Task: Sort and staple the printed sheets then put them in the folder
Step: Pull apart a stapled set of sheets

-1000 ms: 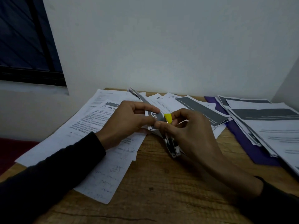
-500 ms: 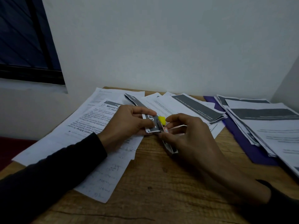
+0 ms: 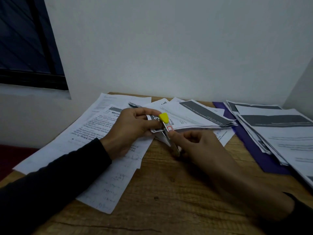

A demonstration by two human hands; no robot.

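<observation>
A small metal stapler (image 3: 166,131) with a yellow tip sits over the near-left corner of a stack of printed sheets (image 3: 194,117) with dark header bands. My left hand (image 3: 130,131) pinches that corner between thumb and fingers. My right hand (image 3: 199,146) grips the stapler's body from the right. A purple folder (image 3: 257,150) lies open at the right, with several more printed sheets (image 3: 279,131) lying on it.
Loose printed and handwritten sheets (image 3: 94,138) cover the left part of the wooden table (image 3: 169,192). A white wall stands right behind the table and a dark window (image 3: 25,39) is at the upper left. Bare wood shows at the front.
The stack has come down from a raised, tilted pose to lie nearly flat. The stapler has slid onto its corner, and both hands have moved slightly away from me.
</observation>
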